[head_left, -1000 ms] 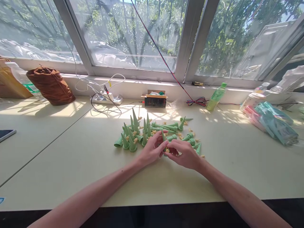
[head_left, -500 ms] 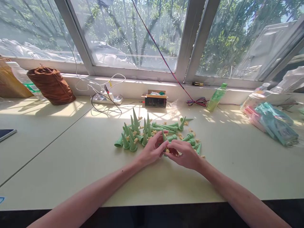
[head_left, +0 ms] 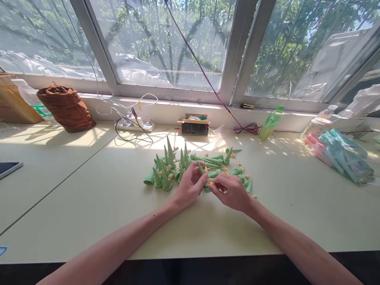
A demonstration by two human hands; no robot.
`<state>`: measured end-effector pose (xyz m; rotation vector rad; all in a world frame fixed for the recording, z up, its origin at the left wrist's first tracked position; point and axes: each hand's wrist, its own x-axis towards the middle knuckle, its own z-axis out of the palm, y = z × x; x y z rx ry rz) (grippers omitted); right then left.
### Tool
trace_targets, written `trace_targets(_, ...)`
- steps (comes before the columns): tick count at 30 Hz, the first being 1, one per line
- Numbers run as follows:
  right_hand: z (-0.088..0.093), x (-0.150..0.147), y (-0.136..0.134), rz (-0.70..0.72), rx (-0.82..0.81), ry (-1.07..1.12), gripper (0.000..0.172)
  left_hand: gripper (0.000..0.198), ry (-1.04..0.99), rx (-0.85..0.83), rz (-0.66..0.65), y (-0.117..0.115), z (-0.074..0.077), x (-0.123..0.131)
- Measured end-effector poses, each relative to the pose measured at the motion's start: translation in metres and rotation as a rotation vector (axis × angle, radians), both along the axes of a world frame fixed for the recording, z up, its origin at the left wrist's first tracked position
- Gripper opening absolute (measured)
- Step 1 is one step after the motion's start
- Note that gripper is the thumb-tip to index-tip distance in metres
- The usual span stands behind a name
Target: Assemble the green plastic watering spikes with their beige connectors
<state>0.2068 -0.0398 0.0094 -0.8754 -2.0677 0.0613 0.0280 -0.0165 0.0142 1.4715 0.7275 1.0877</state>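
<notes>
My left hand is closed around a green plastic spike, its tip tilted up and to the left. At the side of that spike, my right hand pinches a small yellow valve; fingers partly hide where the two meet. Several more green spikes stand upright to the left of my hands. Others lie on their sides behind and to the right, such as one green spike at the back. Small yellow valves are scattered among them.
Along the window side of the table stand a brown pouch, a power strip, a small open box and a green bottle. Plastic packets lie at right. A phone rests at left.
The spike in my left hand has tilted further left. My right hand has shifted slightly, with its fingertips still at the spike and the yellow valve.
</notes>
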Motion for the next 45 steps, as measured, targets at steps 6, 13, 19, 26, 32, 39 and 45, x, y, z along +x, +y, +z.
trace_targets(6, -0.001, 0.001, 0.0, -0.003, -0.031, 0.014, 0.027, 0.027, 0.039, 0.06, 0.04, 0.001, -0.003, -0.001)
trace_targets(13, -0.005, 0.003, 0.002, -0.004, -0.102, 0.025, 0.032, 0.025, 0.018, 0.075, 0.036, -0.001, -0.001, -0.003)
trace_targets(19, -0.005, 0.005, 0.003, 0.026, -0.118, -0.01, 0.035, 0.023, 0.061, 0.112, 0.052, -0.002, 0.0, -0.003)
trace_targets(26, -0.008, 0.006, 0.003, 0.049, -0.132, -0.042, 0.037, 0.018, 0.162, 0.243, 0.094, -0.004, -0.004, -0.005)
trace_targets(32, -0.011, 0.005, 0.005, 0.066, -0.173, -0.052, 0.038, 0.016, 0.228, 0.346, 0.157, -0.001, -0.013, -0.006)
trace_targets(39, -0.007, 0.007, 0.014, 0.054, -0.164, -0.025, 0.054, 0.012, 0.216, 0.442, 0.241, 0.005, -0.017, -0.007)
trace_targets(45, 0.002, 0.023, 0.026, -0.088, -0.113, 0.157, 0.06, 0.008, 0.304, 0.636, 0.213, -0.003, -0.014, -0.004)
